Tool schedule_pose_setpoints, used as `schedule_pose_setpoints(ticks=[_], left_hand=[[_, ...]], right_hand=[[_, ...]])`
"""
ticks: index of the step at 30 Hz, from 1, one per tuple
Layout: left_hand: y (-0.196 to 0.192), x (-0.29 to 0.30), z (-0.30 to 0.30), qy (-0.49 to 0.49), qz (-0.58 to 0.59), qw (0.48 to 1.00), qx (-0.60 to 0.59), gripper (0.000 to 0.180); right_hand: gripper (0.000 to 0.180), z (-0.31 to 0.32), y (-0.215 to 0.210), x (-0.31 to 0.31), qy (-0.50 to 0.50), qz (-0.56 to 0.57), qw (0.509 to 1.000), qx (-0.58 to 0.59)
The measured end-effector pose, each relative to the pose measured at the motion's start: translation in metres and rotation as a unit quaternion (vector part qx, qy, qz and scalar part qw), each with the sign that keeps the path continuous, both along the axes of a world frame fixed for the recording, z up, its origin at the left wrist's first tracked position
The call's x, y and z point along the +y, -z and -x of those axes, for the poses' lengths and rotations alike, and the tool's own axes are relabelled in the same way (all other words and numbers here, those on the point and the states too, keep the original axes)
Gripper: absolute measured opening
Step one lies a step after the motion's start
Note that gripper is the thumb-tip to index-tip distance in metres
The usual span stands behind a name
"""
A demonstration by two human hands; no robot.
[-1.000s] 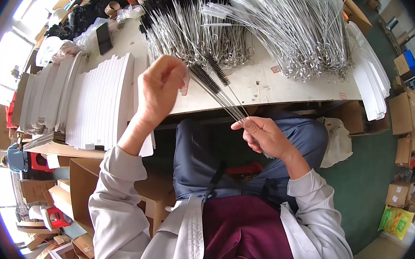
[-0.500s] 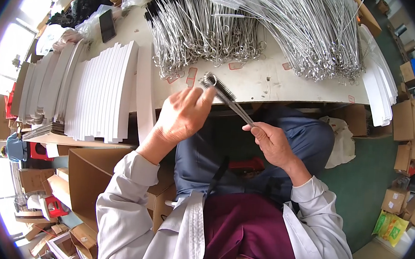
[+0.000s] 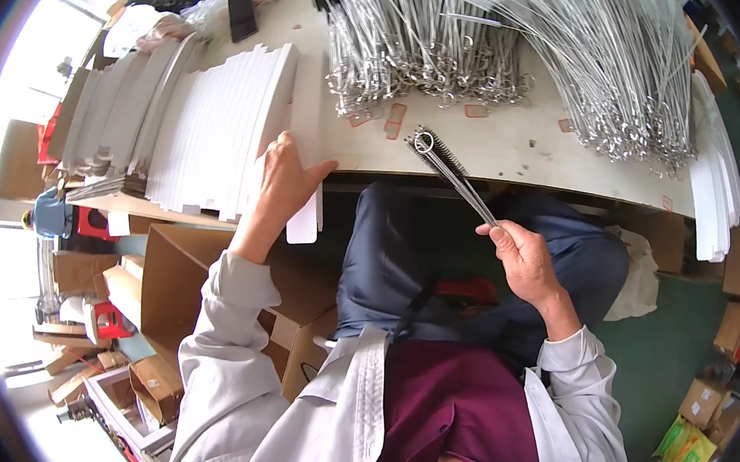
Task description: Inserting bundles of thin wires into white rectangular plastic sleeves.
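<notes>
So the left hand (image 3: 283, 186) has let go of the brush bundle and swung over to about 9 o'clock. It's now on the stack of white cards (image 3: 223, 126), fingers curled over the edge of the nearest one, thumb spread out toward the table (image 3: 513, 147). Half a second ago both hands were on the brushes, squaring them up.

The right hand (image 3: 522, 259) has them alone now, at roughly 3 o'clock of centre: a small bunch of wire bottle brushes (image 3: 452, 168), pinched by the wire stems between thumb and fingers, with the black bristle ends and loop pointing up toward 11 o'clock, just over the table's front edge.

My read: the bundle is counted and tidied, and a card is being grabbed for it.

Big piles of loose brushes (image 3: 520, 53) lie along the far side at 12 o'clock.
</notes>
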State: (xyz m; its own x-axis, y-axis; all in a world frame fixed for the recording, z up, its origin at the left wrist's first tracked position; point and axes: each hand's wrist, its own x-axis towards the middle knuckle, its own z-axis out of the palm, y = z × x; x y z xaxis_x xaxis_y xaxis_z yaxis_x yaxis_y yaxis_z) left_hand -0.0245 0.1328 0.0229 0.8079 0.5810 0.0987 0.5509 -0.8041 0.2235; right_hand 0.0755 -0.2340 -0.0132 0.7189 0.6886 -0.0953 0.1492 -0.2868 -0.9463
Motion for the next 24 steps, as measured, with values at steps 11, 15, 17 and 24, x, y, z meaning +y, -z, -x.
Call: schedule_pose_setpoints(ticks=[11,15,17,24], left_hand=[[-0.016,0.017,0.028,-0.088,0.563,0.817,-0.094,0.052],[-0.004,0.013,0.035,-0.107,0.672,0.709,-0.186,0.036],[-0.002,0.009,0.038,-0.098,0.698,0.678,-0.21,0.036],[-0.012,-0.014,0.02,-0.034,0.672,0.625,-0.396,0.044]], right_hand=[[0.039,0.011,0.007,-0.003,-0.02,-0.007,1.0,-0.02],[0.039,0.018,-0.004,0.0,-0.04,-0.01,0.999,-0.004],[0.039,0.025,-0.013,0.0,-0.057,-0.011,0.998,0.012],[0.031,0.048,-0.034,0.0,-0.115,-0.038,0.993,0.015]])
